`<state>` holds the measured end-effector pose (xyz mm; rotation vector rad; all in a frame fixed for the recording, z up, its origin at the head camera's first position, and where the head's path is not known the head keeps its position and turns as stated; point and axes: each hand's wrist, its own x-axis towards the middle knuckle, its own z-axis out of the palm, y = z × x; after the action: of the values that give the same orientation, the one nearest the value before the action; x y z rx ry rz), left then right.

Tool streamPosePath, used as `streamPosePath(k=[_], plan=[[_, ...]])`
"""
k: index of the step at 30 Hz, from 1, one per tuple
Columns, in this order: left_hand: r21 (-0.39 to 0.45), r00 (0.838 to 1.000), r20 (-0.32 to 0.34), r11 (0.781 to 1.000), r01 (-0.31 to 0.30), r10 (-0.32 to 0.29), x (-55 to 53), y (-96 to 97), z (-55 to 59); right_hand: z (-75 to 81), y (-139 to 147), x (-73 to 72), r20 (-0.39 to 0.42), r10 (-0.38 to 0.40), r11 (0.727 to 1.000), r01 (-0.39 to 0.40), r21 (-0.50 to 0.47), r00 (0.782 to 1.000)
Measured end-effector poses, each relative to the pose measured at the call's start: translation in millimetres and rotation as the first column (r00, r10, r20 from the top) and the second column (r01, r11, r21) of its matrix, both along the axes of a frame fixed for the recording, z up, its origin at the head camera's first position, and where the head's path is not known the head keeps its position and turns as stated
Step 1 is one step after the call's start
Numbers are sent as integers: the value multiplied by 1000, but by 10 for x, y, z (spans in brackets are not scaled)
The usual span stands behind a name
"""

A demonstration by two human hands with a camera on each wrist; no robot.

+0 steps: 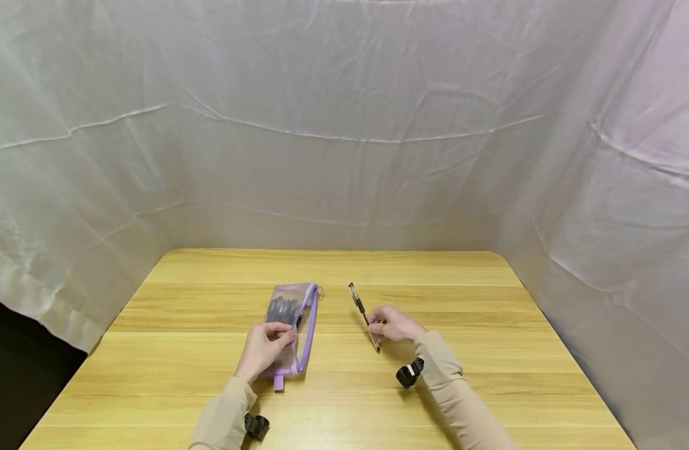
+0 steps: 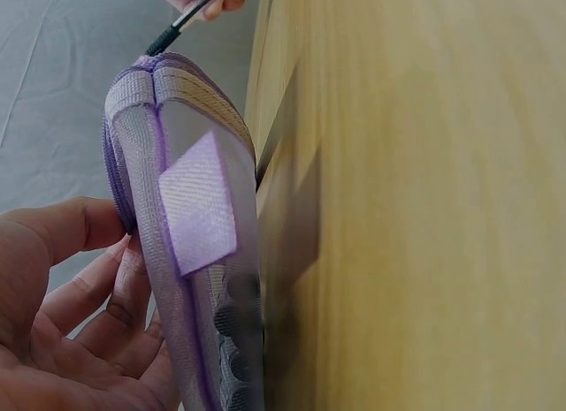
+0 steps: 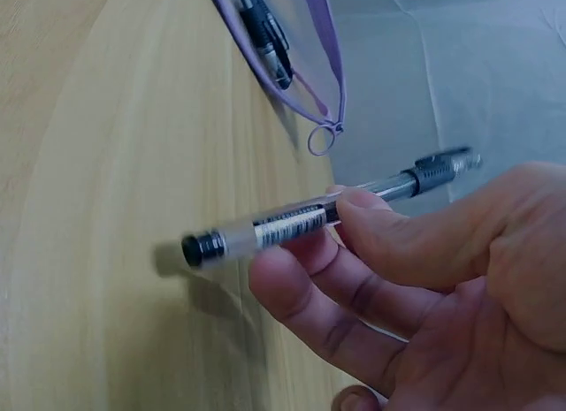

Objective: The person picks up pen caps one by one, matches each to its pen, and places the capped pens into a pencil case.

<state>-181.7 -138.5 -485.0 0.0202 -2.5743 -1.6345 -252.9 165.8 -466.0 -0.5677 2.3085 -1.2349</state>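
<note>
A see-through mesh pencil case [image 1: 306, 350] with purple edging lies left of the table's middle, its zip side gaping. My left hand [image 1: 263, 349] pinches the edge of its opening between thumb and fingers. Several dark pens [image 1: 282, 309] show through the mesh, and the right wrist view has one capped pen [image 3: 265, 40] inside near the zip. My right hand [image 1: 393, 324] pinches a clear gel pen [image 3: 292, 227] with black ends and a barcode label around its barrel. In the head view this pen slants, its capped end pointing away from me, right of the case.
A wooden table [image 1: 344, 412] spans the view below, with pale fabric curtains [image 1: 344, 175] hanging behind it and at both sides. A purple tab [image 1: 279, 382] sticks out at the case's near end, and a small ring [image 3: 322, 139] hangs at its far end.
</note>
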Motion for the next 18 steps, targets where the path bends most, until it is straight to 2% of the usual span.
streamPosePath(k=[4, 11, 15, 18], plan=[[-2, 1000, -2, 1000, -1, 1, -1, -1, -3, 12, -9, 5, 38, 16, 998, -13, -65, 999], [-4, 1000, -7, 1000, -5, 5, -5, -4, -7, 34, -13, 22, 28, 32, 992, -28, -121, 999], [-3, 1000, -7, 1000, -4, 4, -5, -3, -5, 39, -26, 32, 138, 0, 982, 26, -185, 990], [-1, 1000, -5, 1000, -5, 5, -4, -2, 0, 38, -38, 39, 228, -24, 971, 77, -227, 973]])
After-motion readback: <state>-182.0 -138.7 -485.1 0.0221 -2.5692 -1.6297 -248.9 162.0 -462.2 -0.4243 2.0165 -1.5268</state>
